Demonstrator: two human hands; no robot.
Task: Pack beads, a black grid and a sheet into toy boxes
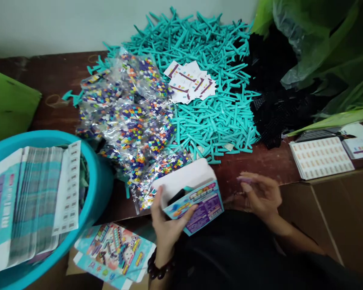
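Observation:
My left hand (166,227) is closed on an open printed cardboard box (205,205), thumb on its front panel. The box tilts, its white top flap raised, and a black piece (177,196) and a bit of teal show inside. To the right of the box, my right hand (264,197) is closed in a pinch. A small purple piece (244,179), blurred, sits at its fingertips; its kind is unclear. Just beyond the box lie clear bags of small coloured pieces (133,125). Behind them spreads a heap of teal T-shaped plastic parts (214,125), with several white leaflets (189,82) on top.
A blue tub (101,181) at left holds stacked flat cartons (38,193). Below it lies a flat printed carton (115,253). Black parts (275,108) lie beside a green plastic bag (335,60). Sticker sheets (322,158) and small cards (357,148) are at the right table edge.

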